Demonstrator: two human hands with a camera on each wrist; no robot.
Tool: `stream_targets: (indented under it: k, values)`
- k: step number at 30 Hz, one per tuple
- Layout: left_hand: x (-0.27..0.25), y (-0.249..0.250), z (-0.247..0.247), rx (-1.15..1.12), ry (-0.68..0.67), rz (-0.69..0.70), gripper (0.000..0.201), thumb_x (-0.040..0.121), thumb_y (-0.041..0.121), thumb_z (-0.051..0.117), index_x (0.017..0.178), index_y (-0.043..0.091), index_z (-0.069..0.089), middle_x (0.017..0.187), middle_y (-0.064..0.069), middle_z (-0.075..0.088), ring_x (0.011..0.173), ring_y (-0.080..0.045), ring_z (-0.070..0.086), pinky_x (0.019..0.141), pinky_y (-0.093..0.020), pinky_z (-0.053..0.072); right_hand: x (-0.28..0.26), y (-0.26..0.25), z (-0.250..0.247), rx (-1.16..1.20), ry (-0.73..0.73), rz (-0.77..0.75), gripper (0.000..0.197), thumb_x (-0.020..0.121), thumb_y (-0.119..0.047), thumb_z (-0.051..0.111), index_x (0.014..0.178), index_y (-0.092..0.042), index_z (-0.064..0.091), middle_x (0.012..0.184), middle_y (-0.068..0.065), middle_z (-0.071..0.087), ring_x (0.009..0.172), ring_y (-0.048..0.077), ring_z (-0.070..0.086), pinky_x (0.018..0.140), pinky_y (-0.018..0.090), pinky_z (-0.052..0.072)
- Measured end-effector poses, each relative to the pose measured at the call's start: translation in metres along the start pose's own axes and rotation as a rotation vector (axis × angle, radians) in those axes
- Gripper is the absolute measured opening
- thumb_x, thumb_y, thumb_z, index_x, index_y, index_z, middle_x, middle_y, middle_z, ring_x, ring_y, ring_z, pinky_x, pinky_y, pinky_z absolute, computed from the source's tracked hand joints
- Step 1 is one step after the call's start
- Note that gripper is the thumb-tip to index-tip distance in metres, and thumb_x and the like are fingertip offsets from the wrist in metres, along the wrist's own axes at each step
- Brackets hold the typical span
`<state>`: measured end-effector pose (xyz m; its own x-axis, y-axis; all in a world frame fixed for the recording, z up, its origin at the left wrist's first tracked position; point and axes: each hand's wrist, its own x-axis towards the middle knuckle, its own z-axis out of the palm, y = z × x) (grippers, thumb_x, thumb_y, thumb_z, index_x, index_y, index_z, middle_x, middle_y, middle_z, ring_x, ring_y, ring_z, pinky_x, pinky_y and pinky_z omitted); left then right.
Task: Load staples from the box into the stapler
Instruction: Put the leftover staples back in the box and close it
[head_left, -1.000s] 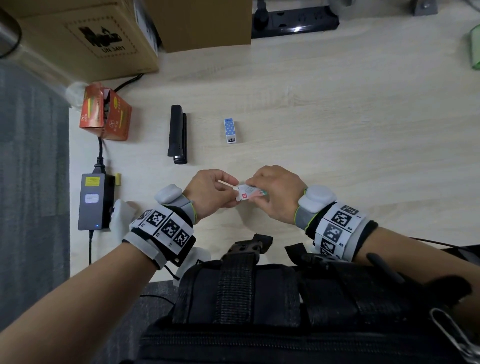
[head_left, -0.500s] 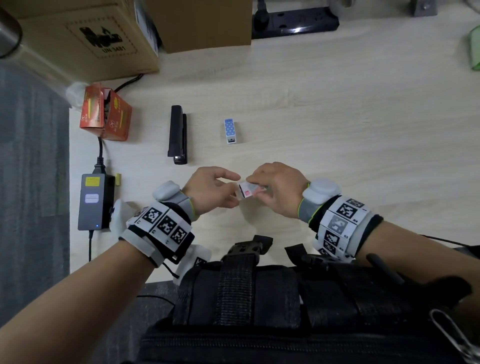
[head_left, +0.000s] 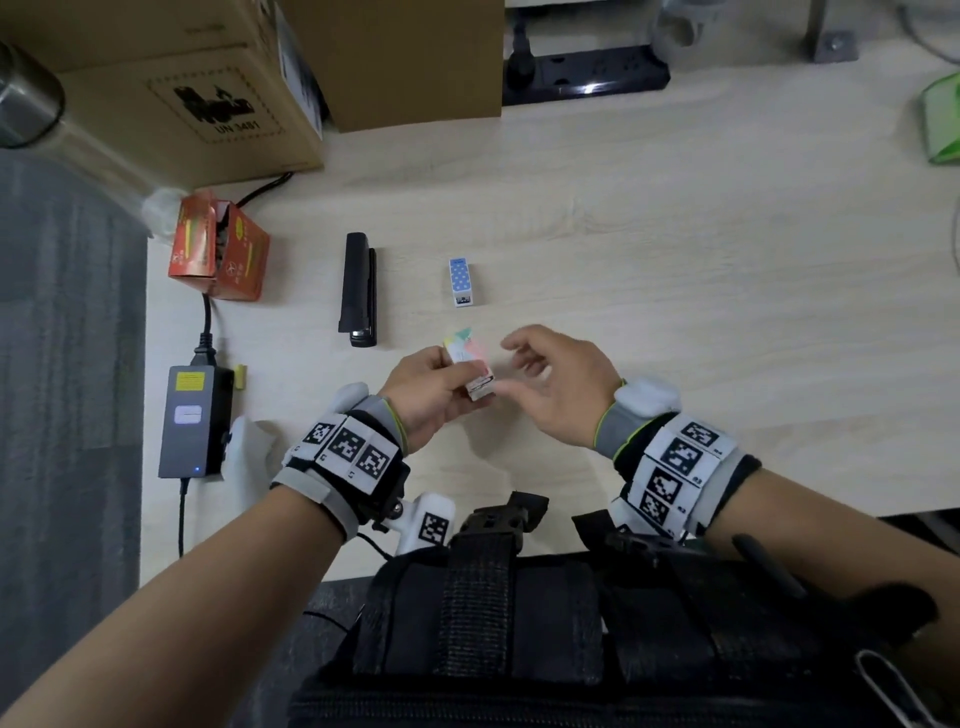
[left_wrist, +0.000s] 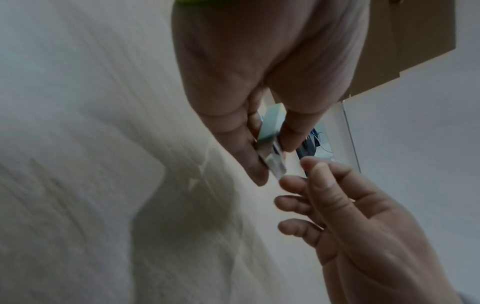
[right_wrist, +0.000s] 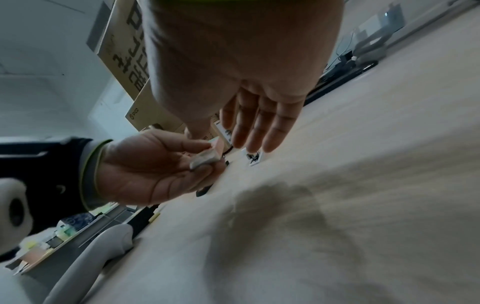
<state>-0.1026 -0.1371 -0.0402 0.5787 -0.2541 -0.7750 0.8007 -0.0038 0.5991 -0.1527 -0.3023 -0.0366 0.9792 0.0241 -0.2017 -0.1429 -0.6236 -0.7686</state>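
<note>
Left hand (head_left: 426, 384) pinches small pastel cardboard staple box (head_left: 470, 364), open end toward right hand (head_left: 561, 389), fingers loose, empty. Black stapler (head_left: 357, 296) untouched, far-left on tabletop (head_left: 675, 260). Next: draw staple strip out.

Light wood-grain desk (head_left: 675, 260) under even indoor light. Grey carpet floor (head_left: 62, 364) left of it. Cardboard boxes (head_left: 182, 93) at the far edge, black power strip (head_left: 582, 73) beside them. White wall (right_wrist: 39, 51) behind the boxes.
</note>
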Motion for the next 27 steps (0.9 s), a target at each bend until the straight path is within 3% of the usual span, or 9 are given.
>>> stream_targets:
  k: [3,5,9,12,16,18,21,23,27]
  values:
    - [0.002,0.0,0.007,0.078,0.058,0.049,0.028,0.084,0.005,0.067,0.108,-0.002,0.054,0.083,-0.014,0.067,0.072,-0.023,0.065,0.069,-0.031,0.055,-0.005,-0.003,0.006,0.022,-0.024,0.092,0.034,0.072,-0.046,0.073,0.098,-0.03,0.057,0.08,-0.015,0.061,0.073,0.01,0.061,0.075,0.032,0.053]
    - [0.003,0.002,0.012,0.096,0.075,0.077,0.033,0.083,0.007,0.069,0.113,0.005,0.054,0.081,-0.011,0.068,0.07,-0.021,0.062,0.069,-0.029,0.05,-0.004,-0.002,0.007,0.041,-0.007,0.141,0.031,0.073,-0.042,0.073,0.097,-0.03,0.057,0.073,-0.017,0.06,0.066,0.005,0.06,0.071,0.028,0.051]
    - [0.002,0.003,0.013,0.002,0.03,0.094,0.046,0.084,0.004,0.068,0.123,0.019,0.049,0.083,-0.013,0.065,0.063,-0.021,0.06,0.076,-0.034,0.056,0.0,0.0,0.005,0.134,0.042,0.208,0.022,0.078,-0.024,0.07,0.095,-0.03,0.058,0.069,-0.013,0.062,0.058,-0.001,0.055,0.067,0.023,0.05]
    - [-0.001,0.004,0.012,-0.043,-0.02,0.101,0.044,0.085,-0.001,0.065,0.124,0.013,0.051,0.092,-0.018,0.065,0.068,-0.023,0.066,0.076,-0.033,0.06,0.001,0.0,0.004,0.265,0.08,0.26,0.019,0.077,-0.018,0.071,0.089,-0.029,0.063,0.066,-0.011,0.061,0.053,-0.001,0.052,0.064,0.018,0.048]
    - [-0.005,0.002,0.016,-0.084,-0.025,0.103,0.037,0.085,-0.004,0.063,0.115,0.011,0.046,0.099,-0.022,0.064,0.074,-0.029,0.068,0.078,-0.036,0.06,0.003,0.002,0.002,0.418,0.111,0.316,0.018,0.077,-0.015,0.07,0.084,-0.032,0.066,0.064,-0.008,0.062,0.058,0.01,0.057,0.068,0.031,0.053]
    - [-0.005,0.001,0.018,-0.095,-0.021,0.103,0.035,0.086,-0.003,0.062,0.113,0.011,0.044,0.101,-0.023,0.064,0.074,-0.029,0.068,0.078,-0.036,0.06,0.002,0.001,0.0,0.509,0.105,0.341,0.02,0.08,-0.009,0.068,0.086,-0.029,0.066,0.068,0.0,0.064,0.063,0.017,0.062,0.068,0.035,0.055]
    - [-0.004,0.0,0.02,-0.094,-0.02,0.115,0.035,0.087,-0.002,0.061,0.114,0.01,0.043,0.101,-0.024,0.064,0.074,-0.026,0.068,0.075,-0.032,0.06,0.003,-0.003,-0.002,0.594,0.12,0.369,0.017,0.084,-0.002,0.062,0.094,-0.016,0.066,0.069,0.006,0.065,0.059,0.014,0.063,0.059,0.025,0.053]
    - [-0.004,0.0,0.021,-0.087,-0.028,0.135,0.035,0.088,-0.001,0.06,0.116,0.012,0.044,0.092,-0.02,0.066,0.069,-0.022,0.068,0.073,-0.03,0.06,0.003,-0.004,-0.003,0.609,0.135,0.387,0.017,0.084,-0.001,0.061,0.094,-0.013,0.067,0.067,0.005,0.064,0.056,0.009,0.063,0.056,0.021,0.052]
    - [-0.004,0.002,0.023,-0.077,-0.051,0.157,0.032,0.089,-0.002,0.059,0.117,0.01,0.05,0.089,-0.017,0.067,0.069,-0.021,0.068,0.074,-0.029,0.06,0.005,-0.005,-0.003,0.654,0.161,0.451,0.012,0.083,-0.004,0.064,0.087,-0.015,0.069,0.068,0.006,0.066,0.057,0.012,0.063,0.057,0.022,0.053]
